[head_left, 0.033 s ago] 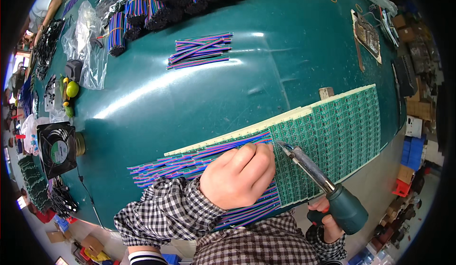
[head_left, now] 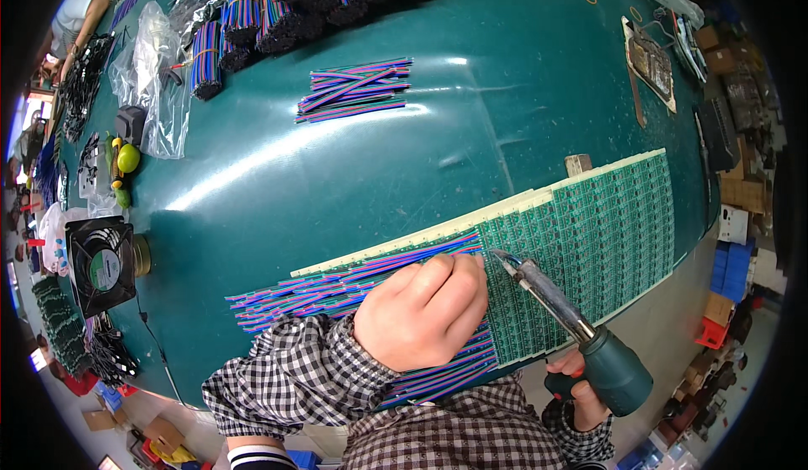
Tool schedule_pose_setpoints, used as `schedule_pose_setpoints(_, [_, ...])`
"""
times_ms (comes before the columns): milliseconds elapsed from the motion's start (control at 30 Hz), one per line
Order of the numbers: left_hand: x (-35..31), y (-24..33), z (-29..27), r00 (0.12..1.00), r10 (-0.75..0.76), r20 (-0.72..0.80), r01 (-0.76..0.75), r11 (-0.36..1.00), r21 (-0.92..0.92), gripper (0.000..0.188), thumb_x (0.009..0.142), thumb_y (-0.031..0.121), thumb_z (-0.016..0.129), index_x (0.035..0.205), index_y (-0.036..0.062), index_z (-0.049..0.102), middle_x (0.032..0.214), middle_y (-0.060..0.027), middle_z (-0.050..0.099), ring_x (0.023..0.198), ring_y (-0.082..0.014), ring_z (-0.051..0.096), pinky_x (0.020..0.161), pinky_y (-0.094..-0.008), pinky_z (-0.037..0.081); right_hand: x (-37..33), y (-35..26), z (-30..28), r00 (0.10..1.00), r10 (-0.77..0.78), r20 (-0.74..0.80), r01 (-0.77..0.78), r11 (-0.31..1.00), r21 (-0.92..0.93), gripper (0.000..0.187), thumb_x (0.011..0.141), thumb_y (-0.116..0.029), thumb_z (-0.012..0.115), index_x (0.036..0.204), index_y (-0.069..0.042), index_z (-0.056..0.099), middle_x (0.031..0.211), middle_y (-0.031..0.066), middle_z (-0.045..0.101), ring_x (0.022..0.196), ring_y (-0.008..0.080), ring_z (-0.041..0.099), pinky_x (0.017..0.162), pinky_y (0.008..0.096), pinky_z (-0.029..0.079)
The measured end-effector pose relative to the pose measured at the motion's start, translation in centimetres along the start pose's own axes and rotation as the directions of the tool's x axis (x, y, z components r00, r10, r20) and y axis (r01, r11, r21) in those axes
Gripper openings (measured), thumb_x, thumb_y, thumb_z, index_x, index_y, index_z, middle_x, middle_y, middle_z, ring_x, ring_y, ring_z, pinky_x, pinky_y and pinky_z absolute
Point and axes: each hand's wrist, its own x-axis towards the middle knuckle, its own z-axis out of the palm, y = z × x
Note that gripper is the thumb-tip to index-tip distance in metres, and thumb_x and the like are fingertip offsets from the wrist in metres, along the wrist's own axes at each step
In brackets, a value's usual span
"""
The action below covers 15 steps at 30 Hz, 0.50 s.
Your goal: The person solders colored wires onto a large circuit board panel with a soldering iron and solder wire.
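My left hand (head_left: 425, 312) is closed in a pinch over several multicoloured ribbon wires (head_left: 370, 270), at the edge of a panel of small green circuit boards (head_left: 610, 230). The wire between its fingertips is mostly hidden by the hand. My right hand (head_left: 582, 394) wraps round the grip of a dark green soldering gun (head_left: 616, 369). The gun's tip points up and left, close to my left fingertips and over the boards' left columns. More wires (head_left: 446, 377) extend left from the panel, beneath my left hand and sleeve.
Loose ribbon wires (head_left: 353, 91) lie farther back, below banded wire bundles (head_left: 244, 11). On the left stand a black fan (head_left: 101, 266) and a clear plastic bag (head_left: 156, 83). A wooden block (head_left: 578, 164) touches the panel's far edge. A stained tray (head_left: 651, 66) sits far right.
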Motion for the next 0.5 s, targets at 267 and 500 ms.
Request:
schedule_pose_setpoints(267, [0.1, 0.0, -0.1, 1.000, -0.010, 0.010, 0.011, 0.999, -0.034, 0.038, 0.066, 0.004, 0.073, 0.103, -0.0058, 0.074, 0.102, -0.0126, 0.064, 0.079, -0.0196, 0.063, 0.064, -0.0286, 0.055, 0.4, -1.4, 1.1, 1.000, 0.021, -0.016, -0.021, 0.999, 0.026, 0.057, 0.088, -0.042, 0.079, 0.109, 0.009, 0.062, 0.100, 0.0204, 0.066, 0.090, 0.0295, 0.070, 0.080, 0.0429, 0.062])
schedule_pose_setpoints(500, [0.0, -0.1, -0.1, 1.000, -0.016, 0.016, 0.017, 0.998, -0.062, 0.039, 0.067, 0.004, 0.073, 0.105, -0.0063, 0.073, 0.103, -0.0135, 0.065, 0.079, -0.0203, 0.063, 0.064, -0.0297, 0.054, -0.2, 0.1, 0.4, 0.997, 0.053, -0.060, -0.041, 0.981, 0.190, 0.075, 0.075, -0.024, 0.095, 0.123, 0.011, 0.050, 0.090, 0.0200, 0.073, 0.087, 0.0280, 0.075, 0.084, 0.0460, 0.063])
